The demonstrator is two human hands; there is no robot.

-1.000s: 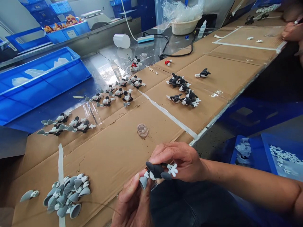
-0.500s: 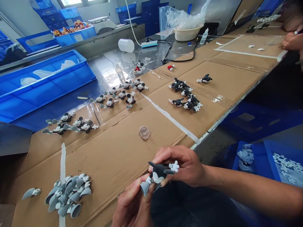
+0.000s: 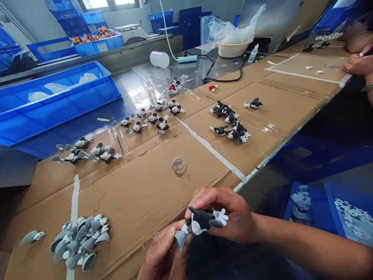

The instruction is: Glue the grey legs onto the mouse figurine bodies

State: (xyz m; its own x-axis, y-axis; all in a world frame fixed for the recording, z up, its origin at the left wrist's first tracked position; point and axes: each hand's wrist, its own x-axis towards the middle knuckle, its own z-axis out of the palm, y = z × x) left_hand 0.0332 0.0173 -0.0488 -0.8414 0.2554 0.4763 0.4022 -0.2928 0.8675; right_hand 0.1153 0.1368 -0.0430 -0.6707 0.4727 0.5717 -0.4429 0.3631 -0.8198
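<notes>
Close to the cardboard's front edge, my right hand (image 3: 233,212) pinches a black-and-white mouse figurine (image 3: 200,222) with round ears and a white glove. My left hand (image 3: 164,249) has thumb and fingers closed on a grey cone-shaped piece (image 3: 180,239) at the figurine's arm end. The two parts touch; whether they are fixed together I cannot tell. Just beyond my hands sits a small clear dish (image 3: 178,166). A pile of grey cone pieces with white gloves (image 3: 77,243) lies at the left, with one loose cone piece (image 3: 32,237) beside it.
Several mouse figures with cones (image 3: 140,126) lie at the back left. Others without visible cones (image 3: 230,118) lie right of a white tape strip (image 3: 214,149). A blue crate (image 3: 58,103) stands at the left. Another person's hand (image 3: 359,62) is at the far right.
The view has shifted slightly, and my hands sit a little lower and further right in it. Both still hold the same pieces, the figurine turned slightly.
</notes>
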